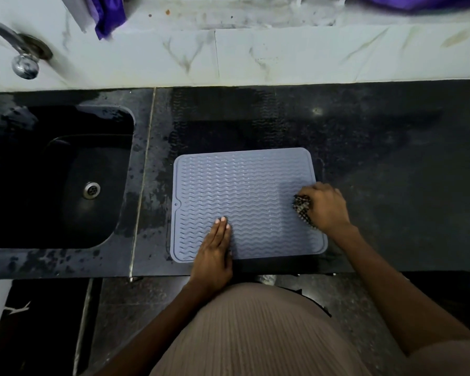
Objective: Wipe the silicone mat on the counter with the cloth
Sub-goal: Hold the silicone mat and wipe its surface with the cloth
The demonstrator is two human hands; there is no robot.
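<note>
Right now the mat point(244, 202) lies flat on the dark counter point(391, 158), in the middle of the frame, with its wavy lines facing up. The right hand point(324, 208) sits at the mat's right edge, a bit below the middle of that side. Its fingers are curled tight around a dark bunched cloth point(302, 207), and the cloth pokes out on the left side of the hand, pressed down on the mat. The left hand point(215, 248) lies flat on the lower part of the mat, left of center. Its fingers are straight and close together, holding nothing, with the tips pointing up the frame. The heel of that hand hangs over the mat's bottom edge.

Between the two hands the mat is bare, and so is the whole top half of it. The mat's bottom edge runs close to the front edge of the counter. Its left edge is near a thin seam in the counter, and past that seam, at the left of the frame, is the sink point(65, 172). To the right of the mat the counter is wide and bare. Above the mat there is more bare counter, wet in patches, up to the white wall point(282, 58). A tap point(19, 50) sticks out at the upper left.
</note>
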